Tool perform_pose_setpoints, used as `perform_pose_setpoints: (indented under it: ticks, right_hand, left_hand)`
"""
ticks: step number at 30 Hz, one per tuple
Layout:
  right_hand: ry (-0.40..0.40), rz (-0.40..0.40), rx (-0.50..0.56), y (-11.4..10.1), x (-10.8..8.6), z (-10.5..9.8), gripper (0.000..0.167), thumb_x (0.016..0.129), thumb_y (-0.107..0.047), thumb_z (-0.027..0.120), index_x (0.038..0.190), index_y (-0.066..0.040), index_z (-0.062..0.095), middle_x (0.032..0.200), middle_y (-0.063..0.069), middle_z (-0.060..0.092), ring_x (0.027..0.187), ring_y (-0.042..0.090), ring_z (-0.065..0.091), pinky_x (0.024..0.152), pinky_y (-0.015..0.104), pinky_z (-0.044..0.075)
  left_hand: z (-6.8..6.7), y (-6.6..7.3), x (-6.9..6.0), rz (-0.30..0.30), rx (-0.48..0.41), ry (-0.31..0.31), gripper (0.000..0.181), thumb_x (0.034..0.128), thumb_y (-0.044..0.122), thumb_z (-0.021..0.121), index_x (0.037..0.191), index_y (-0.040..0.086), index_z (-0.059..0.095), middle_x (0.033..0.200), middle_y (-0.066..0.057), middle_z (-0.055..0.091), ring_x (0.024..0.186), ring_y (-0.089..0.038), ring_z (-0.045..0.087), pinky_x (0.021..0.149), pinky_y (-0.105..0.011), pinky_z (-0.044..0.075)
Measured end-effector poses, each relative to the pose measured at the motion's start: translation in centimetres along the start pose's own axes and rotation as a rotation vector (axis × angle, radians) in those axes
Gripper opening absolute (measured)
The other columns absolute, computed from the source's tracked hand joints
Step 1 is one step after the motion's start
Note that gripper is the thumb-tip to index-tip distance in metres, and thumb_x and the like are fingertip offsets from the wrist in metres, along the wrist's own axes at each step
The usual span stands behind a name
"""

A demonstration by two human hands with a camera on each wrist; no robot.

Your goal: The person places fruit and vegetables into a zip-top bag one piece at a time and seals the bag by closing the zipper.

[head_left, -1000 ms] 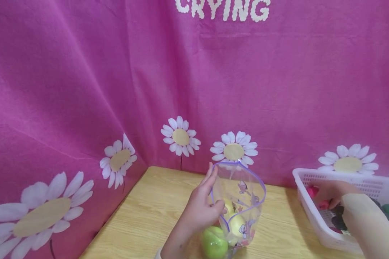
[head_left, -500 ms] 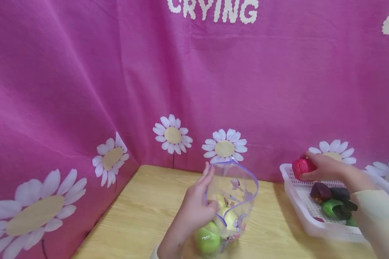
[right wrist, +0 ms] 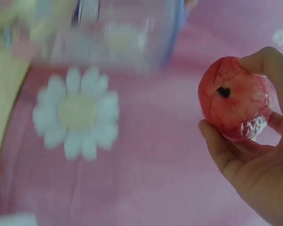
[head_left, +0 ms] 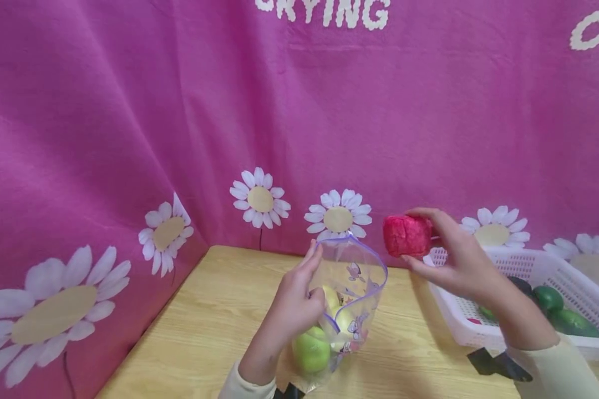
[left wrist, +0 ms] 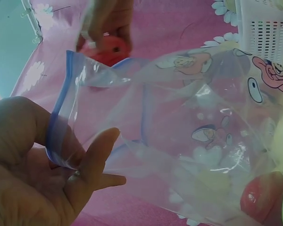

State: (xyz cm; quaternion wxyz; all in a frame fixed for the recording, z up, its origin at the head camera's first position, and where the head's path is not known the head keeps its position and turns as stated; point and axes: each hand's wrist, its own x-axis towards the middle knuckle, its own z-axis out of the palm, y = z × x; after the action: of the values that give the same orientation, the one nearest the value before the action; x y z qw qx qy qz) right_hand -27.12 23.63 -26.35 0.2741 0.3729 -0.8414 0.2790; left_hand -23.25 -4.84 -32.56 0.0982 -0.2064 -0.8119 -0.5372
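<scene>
Red fruit (head_left: 406, 236) moved left, from over basket (head_left: 534, 261) toward bag (head_left: 364, 316)

Transfer seems under way. Right hand (head_left: 461, 265), half-curled, grips fruit midair between both. Left hand (head_left: 295, 302), partly closed, pinches bag's rim. Fruit roundish, no clear long axis; dark-spotted end faces the camera in right wrist view.

The clear bag (left wrist: 179, 122) is thin, glossy plastic film, wrinkled and streaked with highlights; its blue-purple edge strip (left wrist: 62, 101) looks smooth; the red fruit (head_left: 406, 235) has creased skin — partly shiny in the right wrist view; the green fruit (head_left: 311, 350) looks smooth; at right, the basket (head_left: 456, 324) is perforated white plastic; the bench (head_left: 229, 310) shows wood grain; the far cloth (head_left: 329, 111) — softly folded — is matt.
</scene>
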Motion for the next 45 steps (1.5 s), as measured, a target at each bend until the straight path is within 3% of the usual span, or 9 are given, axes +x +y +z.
perform_pose_setpoints:
  ticks: [5,9,13,16,18,21,31,40,45]
  right_hand:
    - [-0.104,-0.060,0.165,-2.4,0.5,3.9,0.073,0.078,-0.001,0.083,0.142,-0.006,0.050,0.131,0.009,0.059,0.102,0.016,0.068,0.081,0.029,0.061]
    - [-0.157,-0.093,0.093,-2.4,0.7,5.6,0.068,0.082,-0.011,0.083,0.142,-0.007,0.050,0.131,0.008,0.059,0.108,0.017,0.065,0.086,0.034,0.060]
    - [-0.214,-0.045,0.061,-1.9,0.5,5.9,0.067,0.084,-0.017,0.082,0.143,-0.008,0.050,0.128,0.011,0.060,0.101,0.016,0.066,0.078,0.031,0.061]
    - [-0.239,-0.011,0.055,-1.6,0.5,5.5,0.066,0.084,-0.020,0.083,0.142,-0.009,0.053,0.125,0.011,0.062,0.098,0.016,0.066,0.074,0.028,0.060]
    - [-0.248,-0.004,0.041,-1.4,0.6,5.3,0.066,0.083,-0.021,0.084,0.141,-0.011,0.055,0.124,0.010,0.063,0.095,0.015,0.067,0.072,0.027,0.060]
    - [-0.245,-0.021,-0.013,-1.2,0.7,5.1,0.066,0.082,-0.024,0.085,0.140,-0.012,0.056,0.123,0.008,0.064,0.092,0.011,0.067,0.074,0.028,0.060]
    - [-0.255,0.020,-0.072,-1.2,0.4,5.0,0.067,0.082,-0.028,0.084,0.141,-0.012,0.057,0.124,0.009,0.064,0.088,0.009,0.066,0.073,0.026,0.058]
    - [-0.243,0.026,-0.137,-1.0,0.2,5.1,0.068,0.082,-0.035,0.083,0.142,-0.015,0.057,0.126,0.006,0.065,0.096,0.014,0.065,0.080,0.046,0.053]
    - [-0.256,0.038,-0.111,-1.2,0.1,5.0,0.067,0.084,-0.030,0.082,0.143,-0.014,0.055,0.113,0.002,0.064,0.077,0.006,0.059,0.065,0.028,0.050]
  left_hand:
    - [0.1,-0.1,0.3,0.002,0.001,0.010,0.077,0.0860,-0.013,0.050,0.159,0.006,0.031,0.168,0.001,0.016,0.052,-0.008,0.036,0.043,-0.014,0.031]
    - [0.0,-0.2,0.3,0.000,0.002,0.008,0.076,0.0872,-0.012,0.050,0.159,0.005,0.030,0.169,0.000,0.016,0.045,-0.005,0.024,0.043,-0.014,0.032]
    - [-0.4,-0.1,0.2,-0.006,-0.002,0.012,0.076,0.0878,-0.013,0.049,0.159,0.006,0.029,0.169,0.002,0.016,0.052,-0.010,0.039,0.043,-0.015,0.033]
    - [-0.8,-0.1,0.3,-0.016,-0.023,0.015,0.075,0.0893,-0.012,0.049,0.159,0.006,0.030,0.169,0.003,0.015,0.086,-0.019,0.063,0.044,-0.015,0.034]
    - [-1.0,-0.1,0.3,-0.015,-0.038,0.018,0.074,0.0899,-0.012,0.049,0.159,0.005,0.030,0.169,0.003,0.015,0.118,-0.026,0.060,0.044,-0.015,0.034]
    - [-1.2,-0.2,0.5,0.001,-0.053,0.027,0.072,0.0896,-0.013,0.049,0.158,0.002,0.031,0.169,0.000,0.016,0.131,-0.028,0.053,0.044,-0.015,0.032]
    - [-0.9,-0.5,0.5,0.020,-0.071,0.054,0.071,0.0874,-0.013,0.049,0.155,0.000,0.035,0.168,-0.004,0.020,0.136,-0.026,0.049,0.043,-0.016,0.031]
    - [-0.9,-0.5,0.5,0.031,-0.076,0.074,0.071,0.0852,-0.013,0.050,0.154,-0.001,0.037,0.167,-0.005,0.023,0.134,-0.027,0.051,0.042,-0.017,0.029]
    - [-0.9,-0.6,0.6,0.034,-0.080,0.070,0.069,0.0858,-0.012,0.050,0.153,-0.002,0.038,0.167,-0.005,0.024,0.114,-0.028,0.062,0.041,-0.016,0.030]
